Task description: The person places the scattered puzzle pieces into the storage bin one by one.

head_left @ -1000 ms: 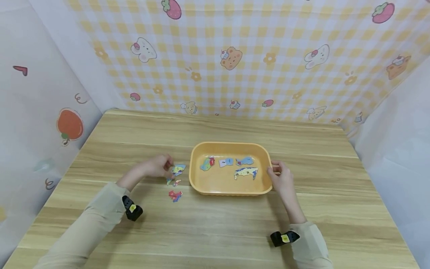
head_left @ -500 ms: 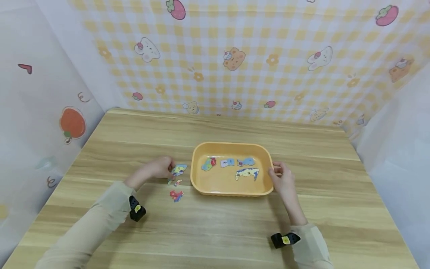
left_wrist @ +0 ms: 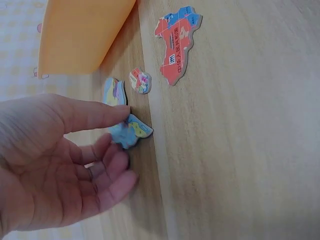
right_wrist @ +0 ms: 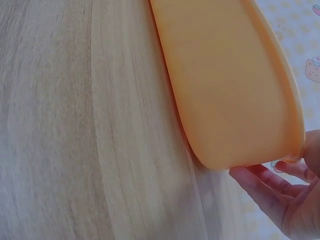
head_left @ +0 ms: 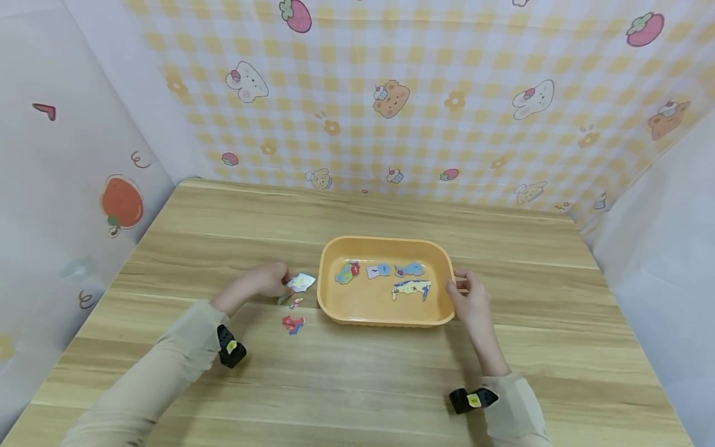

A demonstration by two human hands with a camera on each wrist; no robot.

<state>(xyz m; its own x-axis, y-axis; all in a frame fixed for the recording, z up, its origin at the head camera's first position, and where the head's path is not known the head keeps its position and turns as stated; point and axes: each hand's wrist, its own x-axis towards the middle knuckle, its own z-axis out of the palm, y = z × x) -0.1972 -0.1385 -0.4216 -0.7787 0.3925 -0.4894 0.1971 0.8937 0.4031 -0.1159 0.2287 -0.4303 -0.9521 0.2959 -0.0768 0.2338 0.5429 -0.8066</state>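
My left hand (head_left: 272,279) pinches a blue-and-yellow map puzzle piece (head_left: 301,282) at its left edge. This piece is tilted and catches the light beside the orange-yellow plastic tray (head_left: 385,322). Under the fingertips lies a second blue-green puzzle piece (left_wrist: 141,129), partly covered. Nearby on the table are a small red-and-white puzzle piece (left_wrist: 140,81) and a larger red-and-blue one (left_wrist: 179,44). My right hand (head_left: 471,298) grips the tray's right end, thumb at the rim and fingers against the outer wall (right_wrist: 225,95).
Inside the tray lie several pieces: a green-and-red one (head_left: 347,273), a lilac-and-blue one (head_left: 378,270), a blue one (head_left: 410,269) and a cream-and-blue one (head_left: 411,288). A checked cloth (head_left: 346,81) hangs behind the wooden table (head_left: 357,379).
My left hand has moved slightly right and taken hold of the blue-and-yellow puzzle piece, which now tilts and shines. The right hand keeps its grip on the tray.
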